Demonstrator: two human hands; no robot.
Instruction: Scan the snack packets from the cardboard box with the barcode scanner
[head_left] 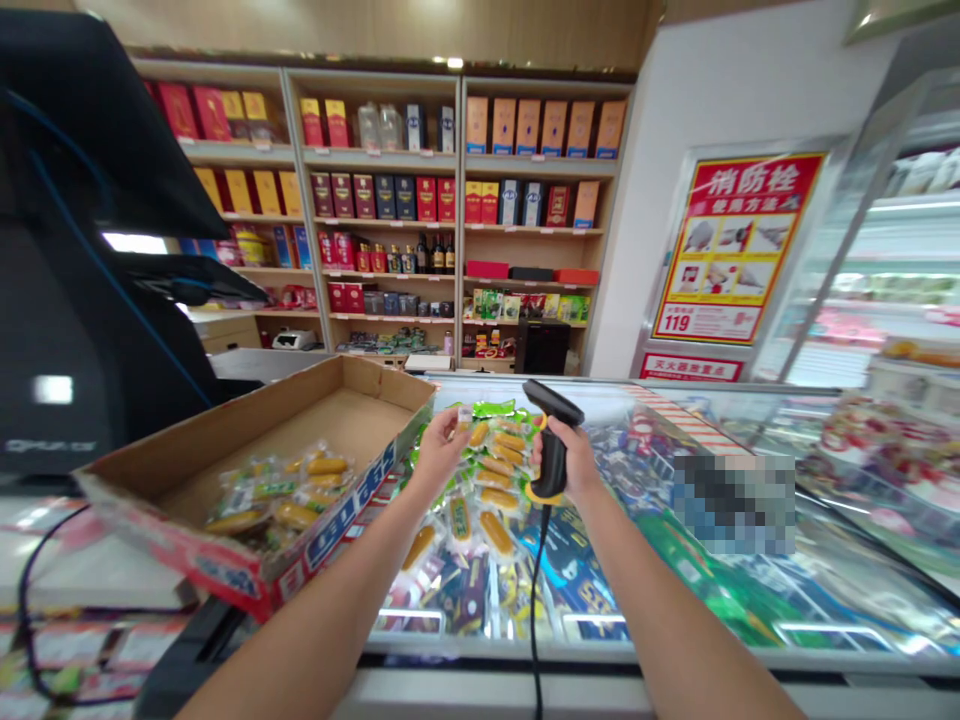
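My right hand (576,458) is wrapped round the grip of a black and yellow barcode scanner (553,452), whose head tilts up over the glass counter. A black cable (535,590) hangs from its handle. To the left, my left hand (441,447) pinches the corner of a clear packet (478,433) with a yellow, sausage-shaped food in it. Several more such packets (496,497) lie spread on the glass between and below my hands, some with green print. Beside my left forearm stands an open cardboard box (382,390) with more of these packets in it.
The glass display counter (615,627) shows colourful packages beneath its top. A black monitor (45,300) stands at the far left, past the box. Shelves of boxed goods (390,198) line the back wall. A red and yellow poster (739,245) and a glass-doored cabinet (885,260) are at right.
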